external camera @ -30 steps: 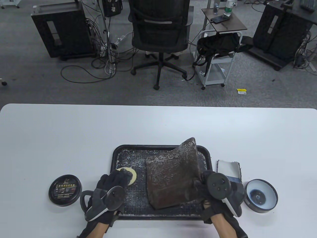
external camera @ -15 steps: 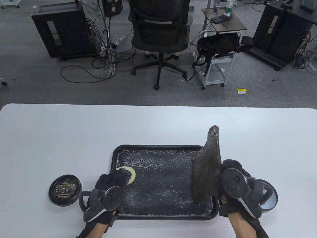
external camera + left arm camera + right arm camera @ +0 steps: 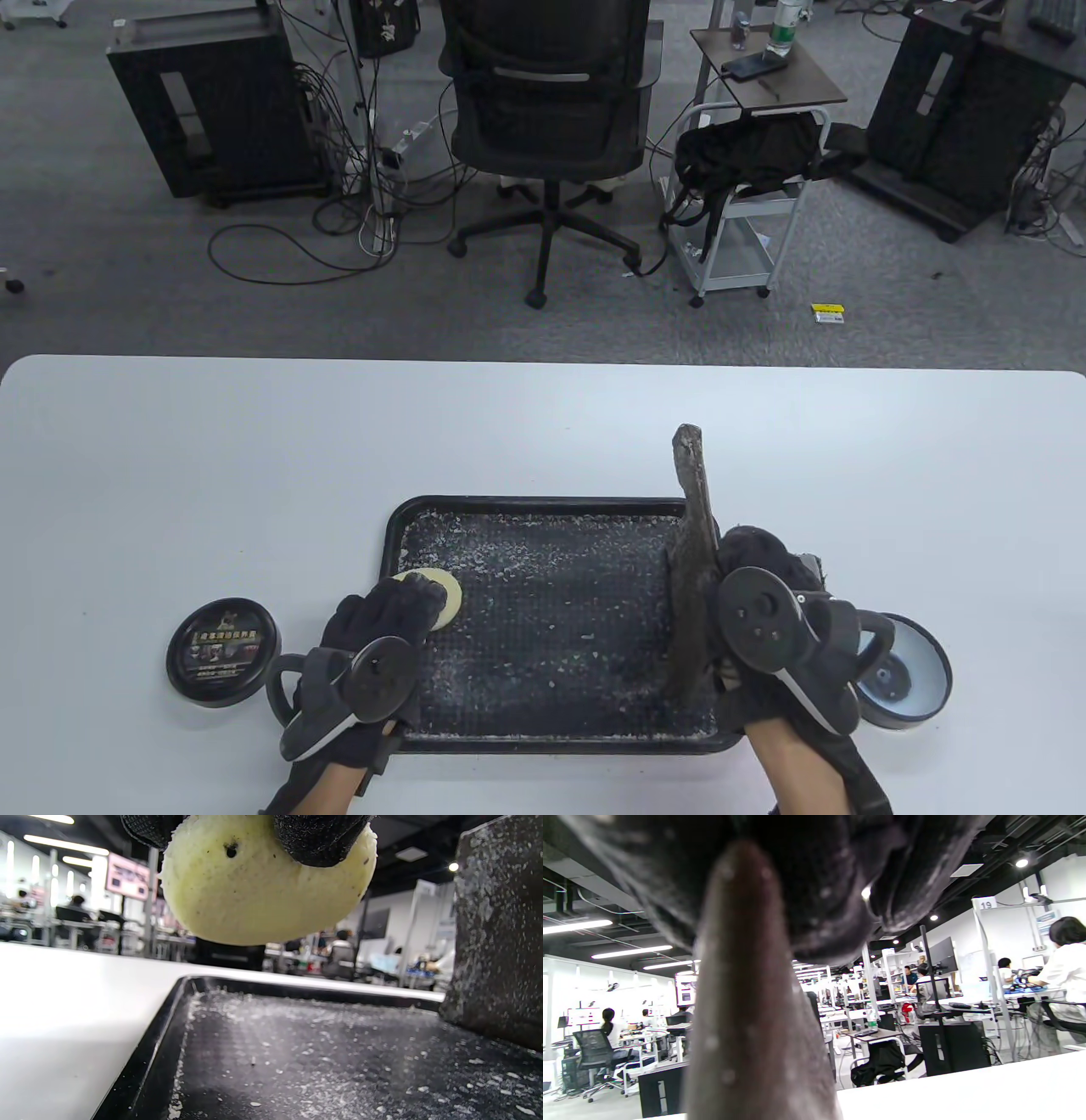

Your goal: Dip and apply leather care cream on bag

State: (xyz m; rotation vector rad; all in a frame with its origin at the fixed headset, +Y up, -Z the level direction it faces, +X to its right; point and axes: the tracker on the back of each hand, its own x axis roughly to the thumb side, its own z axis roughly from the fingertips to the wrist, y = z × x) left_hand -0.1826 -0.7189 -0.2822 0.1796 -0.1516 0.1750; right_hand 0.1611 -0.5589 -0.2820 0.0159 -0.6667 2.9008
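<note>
Bag (image 3: pixel 691 560) stands on edge at the tray's (image 3: pixel 543 743) right side, gripped by the right hand (image 3: pixel 768 611). Left hand (image 3: pixel 382 624) pinches the sponge (image 3: pixel 445 594) just above the tray's left. Step: repositioning the bag; next, dip sponge in the tin (image 3: pixel 904 671), far right.

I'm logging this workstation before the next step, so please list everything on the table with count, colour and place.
Tray: 1, black, near middle of the table, floor speckled with white flecks.
Bag: 1, dark brown, stood on edge at the tray's right side.
Sponge: 1, pale yellow, round, over the tray's left part.
Lid: 1, black with a label, left of the tray.
Cream tin: 1, open, pale inside, right of the tray.
Cloth: 1, mostly hidden behind the right hand.
Table: 1, white.
Left hand: black glove, holds the sponge.
Right hand: black glove, grips the bag.
</note>
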